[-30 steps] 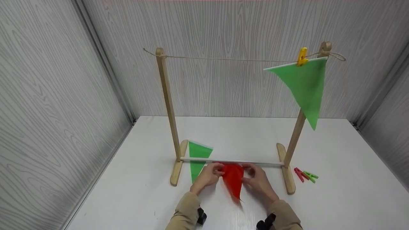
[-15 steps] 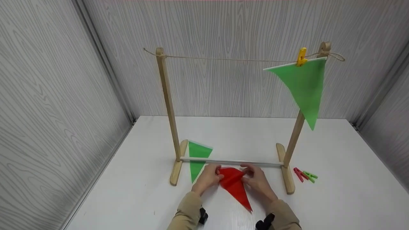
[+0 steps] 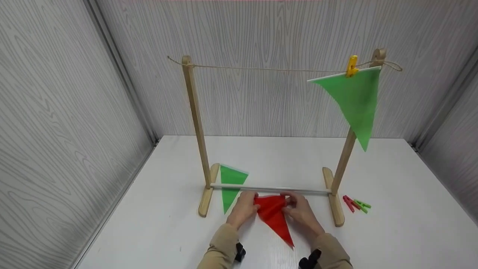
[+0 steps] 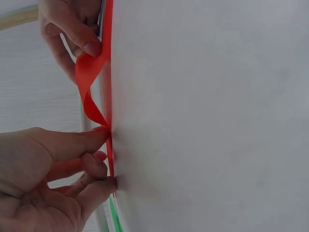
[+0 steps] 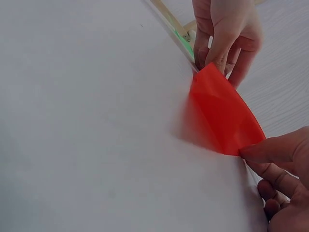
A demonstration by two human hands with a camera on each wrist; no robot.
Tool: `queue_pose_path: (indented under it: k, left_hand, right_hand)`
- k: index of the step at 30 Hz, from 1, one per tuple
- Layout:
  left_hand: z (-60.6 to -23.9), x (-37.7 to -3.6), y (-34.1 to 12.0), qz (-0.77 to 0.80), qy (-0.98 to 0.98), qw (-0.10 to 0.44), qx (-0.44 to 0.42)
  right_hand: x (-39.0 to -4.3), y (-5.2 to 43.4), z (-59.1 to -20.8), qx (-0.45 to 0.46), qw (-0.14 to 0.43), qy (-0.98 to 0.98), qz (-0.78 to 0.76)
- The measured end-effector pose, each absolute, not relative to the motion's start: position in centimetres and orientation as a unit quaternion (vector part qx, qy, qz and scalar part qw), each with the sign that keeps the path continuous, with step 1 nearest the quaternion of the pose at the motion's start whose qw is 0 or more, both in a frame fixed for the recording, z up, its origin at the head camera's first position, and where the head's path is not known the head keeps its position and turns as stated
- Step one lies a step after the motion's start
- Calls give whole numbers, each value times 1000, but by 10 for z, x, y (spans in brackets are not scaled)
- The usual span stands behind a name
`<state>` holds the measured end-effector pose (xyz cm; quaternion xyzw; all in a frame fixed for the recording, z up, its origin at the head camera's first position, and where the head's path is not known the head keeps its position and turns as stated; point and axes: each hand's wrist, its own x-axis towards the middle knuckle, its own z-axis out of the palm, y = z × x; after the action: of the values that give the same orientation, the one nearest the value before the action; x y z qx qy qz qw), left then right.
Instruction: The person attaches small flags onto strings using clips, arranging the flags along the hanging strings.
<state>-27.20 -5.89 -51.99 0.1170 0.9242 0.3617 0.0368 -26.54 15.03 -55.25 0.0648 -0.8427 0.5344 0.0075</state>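
A red triangular pennant (image 3: 274, 216) is stretched between both hands, close over the table and just in front of the stand's white crossbar. My left hand (image 3: 243, 207) pinches its upper left corner; the left wrist view shows that thumb pressed on the red cloth (image 4: 91, 89), which curls up between the hands. Its upper right corner is pinched by my right hand (image 3: 300, 212), thumb on top in the right wrist view. The pennant's tip points toward me and slightly right. Left of my left hand lies a green pennant (image 3: 230, 196), partly beneath the crossbar.
A wooden stand with a left post (image 3: 196, 119) and a right post (image 3: 343, 164) carries a string (image 3: 261, 69). A yellow clothespin (image 3: 352, 66) holds another green pennant (image 3: 356, 101) on it. Red (image 3: 350, 203) and green (image 3: 362, 205) clothespins lie by the right foot.
The red pennant has come slightly toward me from the crossbar, and its tip has swung right. Its top edge, bowed half a second ago, is now straighter. Both hands keep their hold.
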Motion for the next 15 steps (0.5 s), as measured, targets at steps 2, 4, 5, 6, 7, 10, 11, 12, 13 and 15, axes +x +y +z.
queue_pose_path:
  k: [2,4,5,6,7,10,11,12,13,15]
  left_hand:
    - [-520,-273,-59,359,925,35,119]
    - [-521,-273,-59,360,924,35,120]
    - [-521,-272,-59,363,923,36,119]
    - [-521,-272,-60,365,922,36,120]
    - [-522,-272,-60,367,922,34,120]
    - [-522,-271,-60,368,921,27,123]
    - [-522,-271,-60,365,922,23,125]
    - [-523,-270,-60,362,923,17,128]
    - [-522,-270,-60,360,924,12,131]
    - [-522,-269,-61,356,924,4,135]
  right_hand:
    - [-266,151,-553,63,8,-844,533]
    - [-266,151,-553,62,8,-844,533]
    - [-266,152,-553,60,8,-843,535]
    - [-266,152,-553,58,6,-841,538]
    - [-266,153,-553,59,5,-838,543]
    - [-265,154,-551,53,-2,-828,558]
    - [-265,154,-551,52,-4,-824,564]
    - [-266,155,-551,52,-6,-819,572]
    - [-266,155,-551,51,-7,-812,581]
    - [-266,156,-550,46,-13,-794,606]
